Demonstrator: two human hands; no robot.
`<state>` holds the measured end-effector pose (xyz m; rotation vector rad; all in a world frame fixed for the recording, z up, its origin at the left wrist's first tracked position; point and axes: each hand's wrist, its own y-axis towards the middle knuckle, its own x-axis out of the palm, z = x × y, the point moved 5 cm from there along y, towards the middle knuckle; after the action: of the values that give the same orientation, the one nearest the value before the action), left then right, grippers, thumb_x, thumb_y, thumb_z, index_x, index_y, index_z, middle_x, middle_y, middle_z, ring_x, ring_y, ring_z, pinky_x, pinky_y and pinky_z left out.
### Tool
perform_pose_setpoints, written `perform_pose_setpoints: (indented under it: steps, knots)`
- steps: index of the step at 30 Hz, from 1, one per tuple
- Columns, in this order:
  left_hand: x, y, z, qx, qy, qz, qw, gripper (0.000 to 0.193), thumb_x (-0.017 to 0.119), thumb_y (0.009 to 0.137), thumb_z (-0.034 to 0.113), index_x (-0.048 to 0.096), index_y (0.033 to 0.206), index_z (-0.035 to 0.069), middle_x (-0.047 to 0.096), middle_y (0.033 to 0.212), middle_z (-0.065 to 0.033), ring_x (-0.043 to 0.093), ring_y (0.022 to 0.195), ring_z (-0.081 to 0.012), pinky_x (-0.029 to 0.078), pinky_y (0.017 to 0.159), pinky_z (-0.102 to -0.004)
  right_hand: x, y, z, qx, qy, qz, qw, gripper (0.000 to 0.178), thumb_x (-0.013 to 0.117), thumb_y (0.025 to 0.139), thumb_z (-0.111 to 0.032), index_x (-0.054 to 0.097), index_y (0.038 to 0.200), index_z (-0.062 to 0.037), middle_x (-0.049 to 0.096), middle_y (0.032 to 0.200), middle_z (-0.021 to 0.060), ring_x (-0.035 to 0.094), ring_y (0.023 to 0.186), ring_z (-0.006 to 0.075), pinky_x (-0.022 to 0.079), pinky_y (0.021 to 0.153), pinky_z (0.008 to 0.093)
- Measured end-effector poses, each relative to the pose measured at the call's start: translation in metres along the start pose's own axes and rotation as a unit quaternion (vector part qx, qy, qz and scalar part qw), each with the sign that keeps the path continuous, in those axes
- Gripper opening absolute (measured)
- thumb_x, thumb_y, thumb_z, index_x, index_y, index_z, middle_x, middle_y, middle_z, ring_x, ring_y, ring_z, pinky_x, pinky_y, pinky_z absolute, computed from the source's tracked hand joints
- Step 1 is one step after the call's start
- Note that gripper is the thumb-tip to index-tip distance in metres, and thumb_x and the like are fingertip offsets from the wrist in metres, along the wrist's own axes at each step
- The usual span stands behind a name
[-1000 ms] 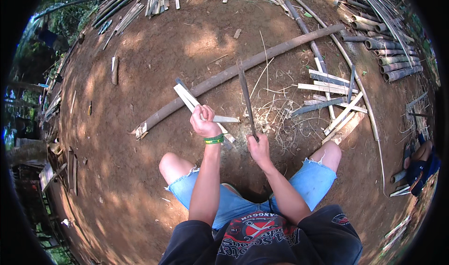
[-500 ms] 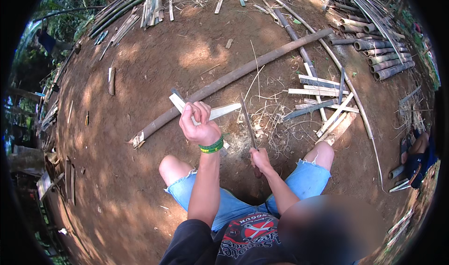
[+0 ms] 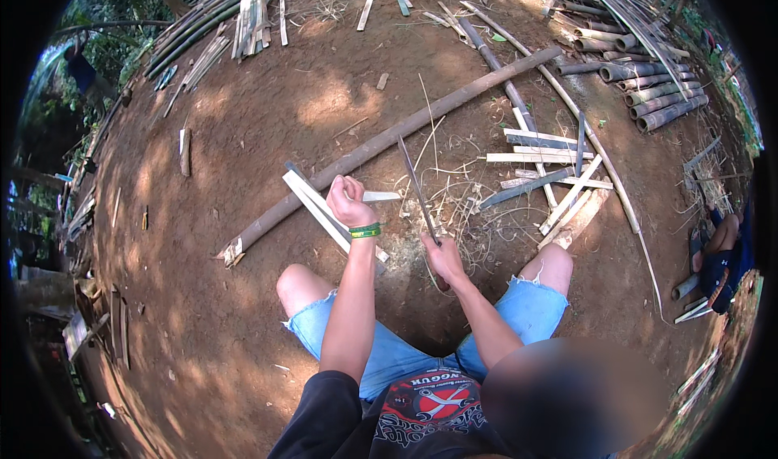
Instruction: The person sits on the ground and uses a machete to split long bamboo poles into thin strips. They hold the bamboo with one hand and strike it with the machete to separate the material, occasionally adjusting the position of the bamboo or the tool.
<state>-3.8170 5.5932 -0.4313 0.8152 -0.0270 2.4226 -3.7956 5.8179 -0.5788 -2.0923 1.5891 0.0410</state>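
**A:** Where are you in the work right now?

**B:** You sit on the dirt floor (image 3: pixel 243 102) with knees apart, and the splitting of bamboo looks to be the step in hand. Your left hand (image 3: pixel 347 203), just left of the frame's centre, is closed tight around a pale bamboo strip (image 3: pixel 318 209) that slants from centre-left down toward your knee. A short pale piece (image 3: pixel 381 196) juts out to the right of that fist.

**A:** And the other hand?

**B:** Your right hand (image 3: pixel 444 256), just below centre, is curled shut on the handle of a long dark blade (image 3: pixel 417 187). The blade stands up and away from you, its tip toward the long bamboo pole (image 3: pixel 389 139) that lies diagonally across the middle of the frame. Blade and strip are near each other but apart.

**A:** So what does the next move call for?

**B:** As I judge it, you must bring the edge and the end of the strip together squarely, with your left fingers kept clear of the line of the cut. The loose shavings (image 3: pixel 470 208) right of centre and the cut slats (image 3: pixel 543 155) in the upper right suggest several pieces are already done.
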Motion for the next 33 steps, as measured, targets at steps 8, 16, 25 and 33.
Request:
perform_pose_setpoints:
  steps: [8, 16, 25, 33]
  knots:
    - [0.003, 0.007, -0.005, -0.006, -0.033, -0.011, 0.999, 0.036, 0.041, 0.097, 0.019, 0.031, 0.064, 0.012, 0.028, 0.056, 0.0005, 0.027, 0.048, -0.0103, 0.021, 0.048, -0.0284, 0.037, 0.027, 0.073, 0.079, -0.052, 0.004, 0.996, 0.042, 0.058, 0.089, -0.032, 0.067, 0.078, 0.0071, 0.064, 0.063, 0.0178, 0.065, 0.063, 0.0279, 0.049, 0.067, 0.0460]
    - [-0.021, 0.012, 0.004, 0.000, -0.018, 0.021, 1.000, 0.037, 0.041, 0.097, 0.020, 0.029, 0.063, 0.013, 0.027, 0.056, 0.0014, 0.025, 0.048, -0.0097, 0.020, 0.048, -0.0282, 0.033, 0.034, -0.020, -0.014, 0.030, -0.043, 0.999, 0.039, 0.054, 0.088, -0.031, 0.065, 0.079, 0.0051, 0.062, 0.062, 0.0146, 0.059, 0.052, 0.0218, 0.046, 0.055, 0.0385]
    - [-0.010, 0.007, -0.004, -0.017, -0.029, 0.022, 0.999, 0.037, 0.042, 0.097, 0.020, 0.030, 0.062, 0.013, 0.026, 0.055, 0.0022, 0.025, 0.048, -0.0094, 0.020, 0.048, -0.0283, 0.030, 0.032, 0.055, 0.137, 0.053, -0.087, 0.985, 0.031, 0.056, 0.087, -0.023, 0.059, 0.066, 0.0009, 0.055, 0.055, 0.0058, 0.051, 0.047, 0.0192, 0.040, 0.048, 0.0391]
    - [0.002, 0.011, -0.005, -0.019, -0.013, 0.002, 1.000, 0.036, 0.041, 0.096, 0.019, 0.029, 0.063, 0.012, 0.026, 0.056, 0.0017, 0.025, 0.048, -0.0095, 0.020, 0.048, -0.0278, 0.040, 0.012, 0.083, 0.181, 0.015, -0.042, 0.982, 0.028, 0.058, 0.086, -0.021, 0.060, 0.069, 0.0015, 0.057, 0.056, 0.0079, 0.054, 0.048, 0.0208, 0.041, 0.049, 0.0384]
